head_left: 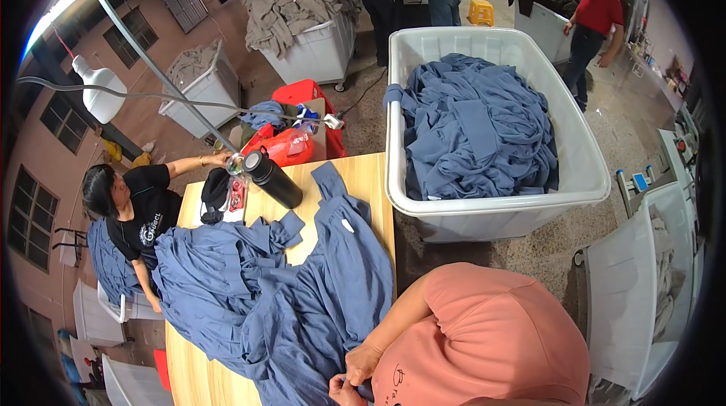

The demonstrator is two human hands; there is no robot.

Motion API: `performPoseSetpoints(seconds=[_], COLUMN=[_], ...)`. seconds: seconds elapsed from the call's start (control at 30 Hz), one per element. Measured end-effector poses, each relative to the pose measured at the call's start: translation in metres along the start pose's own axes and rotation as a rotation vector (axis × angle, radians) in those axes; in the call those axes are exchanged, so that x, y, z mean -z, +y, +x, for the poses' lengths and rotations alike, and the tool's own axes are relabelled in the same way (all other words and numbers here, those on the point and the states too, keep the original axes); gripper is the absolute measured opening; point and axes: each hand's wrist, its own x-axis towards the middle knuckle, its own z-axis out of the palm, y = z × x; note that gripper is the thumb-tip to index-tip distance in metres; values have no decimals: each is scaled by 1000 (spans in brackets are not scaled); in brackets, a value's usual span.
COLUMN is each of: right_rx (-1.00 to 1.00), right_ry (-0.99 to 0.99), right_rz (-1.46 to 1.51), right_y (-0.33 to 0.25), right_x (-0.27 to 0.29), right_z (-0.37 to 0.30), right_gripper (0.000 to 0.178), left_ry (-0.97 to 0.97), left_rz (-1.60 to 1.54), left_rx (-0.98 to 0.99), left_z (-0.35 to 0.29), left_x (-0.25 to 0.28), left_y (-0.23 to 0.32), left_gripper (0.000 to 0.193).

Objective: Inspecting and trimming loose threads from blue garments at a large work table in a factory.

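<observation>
A large blue-grey garment (pixel 302 308) lies rumpled across the wooden table (pixel 189 364), one long sleeve-like part stretching up to the table's far side. A small white label (pixel 347 226) shows on it. Close in front of my salmon shirt, both hands meet at the garment's near right edge. My right hand (pixel 364 363) has its fingers closed on the cloth. Just below it, my left hand (pixel 345 390) pinches the fabric, its thumb and fingertips together. What exactly lies between the fingertips is small and partly hidden.
A big white bin (pixel 495 209) full of blue garments (pixel 476 126) stands beyond the table's right edge. A black bottle (pixel 274 179) and red bag (pixel 283 147) sit at its far side. A person in black (pixel 140 202) stands at the left edge, one arm stretched over the table.
</observation>
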Motion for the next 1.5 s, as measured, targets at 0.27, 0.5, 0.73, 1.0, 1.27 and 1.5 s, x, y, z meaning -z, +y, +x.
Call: performPoseSetpoints(seconds=[0.27, 0.5, 0.73, 1.0, 1.27, 1.5], right_rx=[-36, -92, -272, -611, -699, -859], right_ry=[0, 0, 15, -52, -139, -73], right_rz=[4, 24, 53, 195, 296, 29], right_y=[5, 5, 6, 12, 18, -14], right_x=[-9, -14, -17, -21, -30, -41], right_z=[1, 5, -5, -12, -19, -21], right_gripper=[12, 11, 13, 15, 14, 14], left_ry=[7, 18, 23, 69, 132, 265], left_rz=[25, 15, 1, -36, -98, 174], left_rx=[-8, -11, -51, -125, -288, -445], left_z=[1, 9, 10, 14, 20, 4], left_x=[-12, -16, -17, -11, -6, -12], left_y=[-3, -13, -22, -44, -75, -71], left_gripper=[12, 9, 7, 5, 6, 4])
